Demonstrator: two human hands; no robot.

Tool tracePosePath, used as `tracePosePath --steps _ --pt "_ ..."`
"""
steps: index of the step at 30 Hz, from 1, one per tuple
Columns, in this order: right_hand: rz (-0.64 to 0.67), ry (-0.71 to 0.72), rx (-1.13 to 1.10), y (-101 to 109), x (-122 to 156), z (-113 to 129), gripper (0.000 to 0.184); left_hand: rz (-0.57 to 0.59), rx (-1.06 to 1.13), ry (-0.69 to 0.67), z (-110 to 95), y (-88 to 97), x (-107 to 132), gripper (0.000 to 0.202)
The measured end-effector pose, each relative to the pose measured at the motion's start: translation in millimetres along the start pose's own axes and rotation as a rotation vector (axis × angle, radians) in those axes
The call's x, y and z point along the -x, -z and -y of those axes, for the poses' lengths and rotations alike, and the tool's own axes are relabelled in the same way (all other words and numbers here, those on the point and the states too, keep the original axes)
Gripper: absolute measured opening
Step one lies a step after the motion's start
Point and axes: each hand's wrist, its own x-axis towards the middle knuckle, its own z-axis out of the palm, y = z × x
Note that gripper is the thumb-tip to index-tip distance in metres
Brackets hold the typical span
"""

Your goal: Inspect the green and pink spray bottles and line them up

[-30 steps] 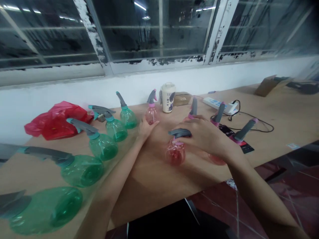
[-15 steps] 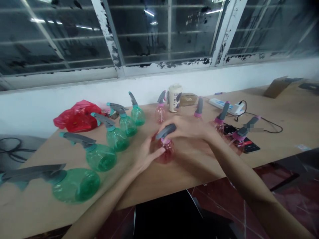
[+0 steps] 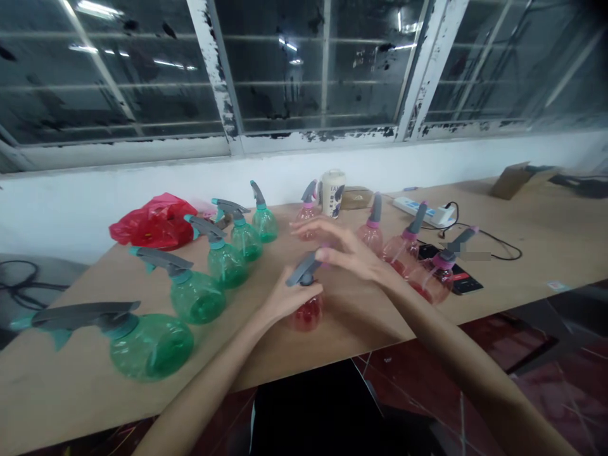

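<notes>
At the middle of the table is a pink spray bottle (image 3: 306, 316) with a grey sprayer head, tilted slightly. My left hand (image 3: 281, 299) wraps around its neck, thumb in front; the far fingers are hidden. Just right of the sprayer head, my right hand (image 3: 350, 252) is spread, fingers stretched out and thumb at the head's upper end. Whether that thumb touches it I cannot tell. Another pink spray bottle (image 3: 308, 210) stands behind my right fingers. To the right are three more, the nearest pink bottle (image 3: 430, 285) among them. Several green spray bottles (image 3: 197, 301) form a row at left.
A red plastic bag (image 3: 159, 223) lies at the back left. Near the wall stand a white patterned cup (image 3: 332, 196) and a brown packet (image 3: 357, 198). A power strip (image 3: 422, 211) with a cable and a phone (image 3: 468, 283) lie at right, a cardboard box (image 3: 510, 180) beyond.
My right hand has come off the sprayer head, opening and lifting its fingers. The held bottle has moved slightly toward me, with my left hand still around its neck. The view has shifted a little.
</notes>
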Motion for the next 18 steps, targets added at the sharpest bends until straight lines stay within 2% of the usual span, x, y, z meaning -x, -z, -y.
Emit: tracePosePath --steps 3,6,9,12,15,18 --pt "-0.255 -0.085 -0.004 3.5 26.1 -10.8 0.032 -0.055 -0.037 -0.010 0.1 0.8 2.3 0.030" --pt "-0.416 -0.283 -0.017 0.7 54.9 -28.6 0.035 -0.097 -0.034 -0.014 -0.5 7.9 7.2 0.033" --pt "-0.352 -0.466 -0.035 -10.7 72.7 -48.1 0.037 -0.079 -0.040 0.029 -1.0 15.2 11.9 0.026" --pt "-0.241 -0.529 -0.028 -25.7 71.8 -69.2 0.036 -0.103 -0.075 0.076 1.1 17.9 15.8 0.025" --pt "-0.206 -0.533 0.030 -39.0 56.1 -96.8 0.033 -0.266 -0.078 0.059 5.8 17.6 19.9 0.018" --pt "-0.251 -0.554 0.135 -48.1 35.1 -130.2 0.034 -0.413 -0.103 0.088 10.2 18.7 23.6 0.020"
